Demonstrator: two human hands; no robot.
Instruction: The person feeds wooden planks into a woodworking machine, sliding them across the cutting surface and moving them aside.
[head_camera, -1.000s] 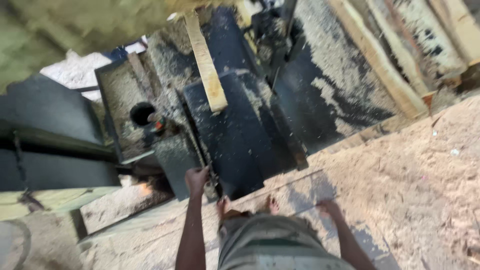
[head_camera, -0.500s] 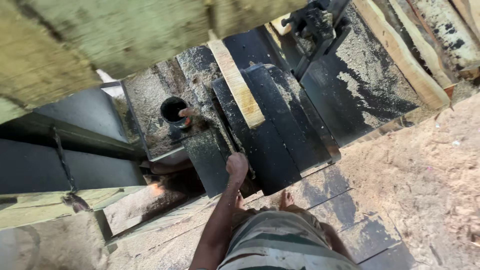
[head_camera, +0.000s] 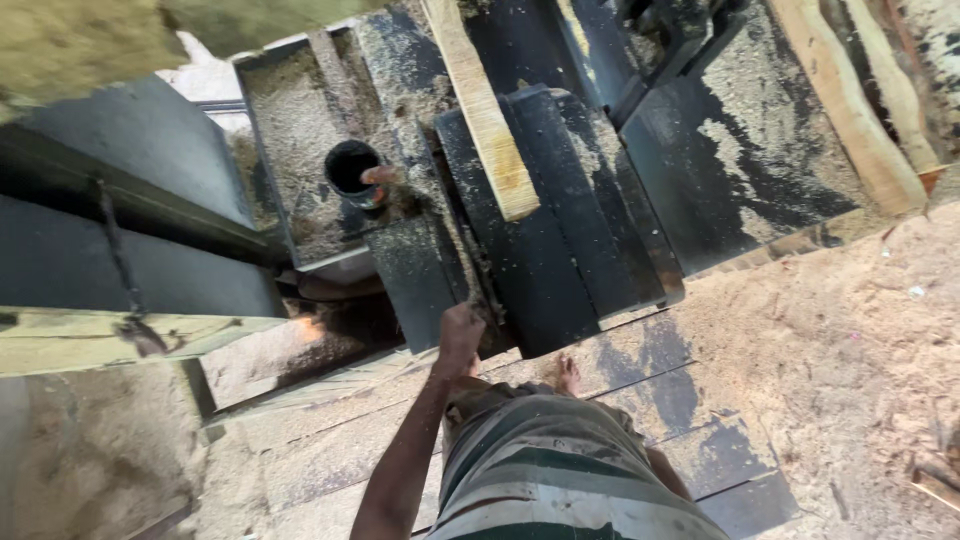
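In the head view the left hand (head_camera: 462, 328) is closed on the near edge of the black machine bed (head_camera: 540, 250), where a pale plank (head_camera: 480, 105) lies lengthwise, running toward the far side. The right hand is hidden behind the body, so its state cannot be told. Sawdust (head_camera: 850, 340) covers the floor on the right.

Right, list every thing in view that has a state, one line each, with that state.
Left hand: closed in a fist at the near edge of the black machine table.
Right hand: out of view.
Wooden plank: lying flat on the machine table, free of both hands.
Black machine table: dusted with sawdust.
Round black cup: upright in the sawdust tray, open at the top.
Floor: covered in sawdust.
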